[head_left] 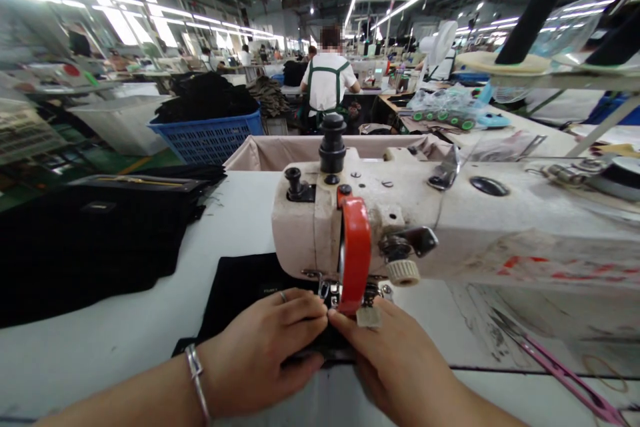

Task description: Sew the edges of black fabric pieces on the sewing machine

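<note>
A white sewing machine (310,233) with an orange guard (356,247) stands over the table. Black fabric (240,287) lies under its needle area, with a small label on it. My left hand (270,340) rests on this fabric just left of the presser foot, fingers bent together and pressing the cloth. Close by on the right, my right hand (395,353) holds the fabric's near edge, its fingertips partly behind the guard. The two hands almost touch in front of the foot. Needle and stitch line are hidden.
A pile of black fabric pieces (95,233) covers the table's left. Pink scissors (560,367) lie at the right. Beyond the table are a pink cloth-lined bin (280,152), a blue basket (210,137) heaped with black cloth, and a seated person (327,83) facing away.
</note>
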